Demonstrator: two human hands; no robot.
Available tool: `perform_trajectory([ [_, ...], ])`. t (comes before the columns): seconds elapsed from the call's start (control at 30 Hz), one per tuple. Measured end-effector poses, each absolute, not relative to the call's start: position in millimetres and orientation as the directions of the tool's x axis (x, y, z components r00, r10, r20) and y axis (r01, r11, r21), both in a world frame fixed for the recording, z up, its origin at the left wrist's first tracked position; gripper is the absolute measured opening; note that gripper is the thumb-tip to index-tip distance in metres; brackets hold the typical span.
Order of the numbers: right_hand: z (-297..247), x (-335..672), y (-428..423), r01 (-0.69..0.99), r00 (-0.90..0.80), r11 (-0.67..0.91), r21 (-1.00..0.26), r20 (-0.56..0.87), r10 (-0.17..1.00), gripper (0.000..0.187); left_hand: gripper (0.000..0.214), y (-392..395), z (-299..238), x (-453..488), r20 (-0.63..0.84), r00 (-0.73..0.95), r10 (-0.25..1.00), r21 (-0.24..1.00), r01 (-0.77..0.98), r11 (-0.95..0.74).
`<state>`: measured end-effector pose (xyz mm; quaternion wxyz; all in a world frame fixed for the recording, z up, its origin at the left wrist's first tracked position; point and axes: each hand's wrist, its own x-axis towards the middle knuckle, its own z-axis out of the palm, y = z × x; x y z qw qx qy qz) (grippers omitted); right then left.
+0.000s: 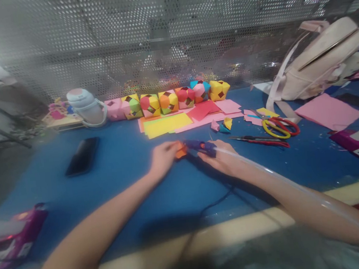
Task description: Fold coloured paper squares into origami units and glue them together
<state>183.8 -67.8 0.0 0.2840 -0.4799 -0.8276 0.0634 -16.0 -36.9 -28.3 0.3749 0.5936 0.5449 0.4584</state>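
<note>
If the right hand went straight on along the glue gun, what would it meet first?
Likely the orange paper piece in the left hand, though depth ahead of the glue gun is unclear.

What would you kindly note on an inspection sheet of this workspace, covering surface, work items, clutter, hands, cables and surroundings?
Surface: blue tabletop with a pale front edge.
Work items: small folded orange paper piece; blue plastic glue gun, a long clear stick trailing from its back.
Clutter: black rectangular phone at left; flat yellow paper sheet behind the hands.
Hands: left hand holds the paper piece; right hand grips the glue gun, nozzle at the paper piece.
Cables: thin dark cable crosses the front edge; its far end cannot be traced.
Surroundings: grey perforated metal panel behind; pale pink bag at right.
</note>
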Motion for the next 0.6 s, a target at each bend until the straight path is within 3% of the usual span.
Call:
perform_trajectory([
  [0.13, 9, 184, -68, 0.571, -0.309, 0.398, -0.718, 0.262, 0.914, 0.030, 0.023, -38, -26, -15, 0.117, -0.008, 0.993, 0.962, 0.249, -0.111],
  [0.3, 7, 188, -60, 0.495, -0.162, 0.168, -0.852, 0.100, 0.982, 0.039, 0.027, -39, -25, -15, 0.053, -0.005, 0.999, 0.988, 0.147, -0.052],
  [0.43, -4, 194, -48, 0.666, -0.087, 0.149, -0.731, 0.122, 0.989, 0.040, 0.026, -41, -24, -14, 0.046, -0.019, 0.999, 0.993, 0.111, -0.044],
  [0.6, -5, 195, -42, 0.936, -0.100, 0.145, -0.322, 0.152, 0.983, 0.039, 0.027, -51, -20, -9, 0.013, -0.006, 1.000, 0.998, 0.069, -0.013],
])
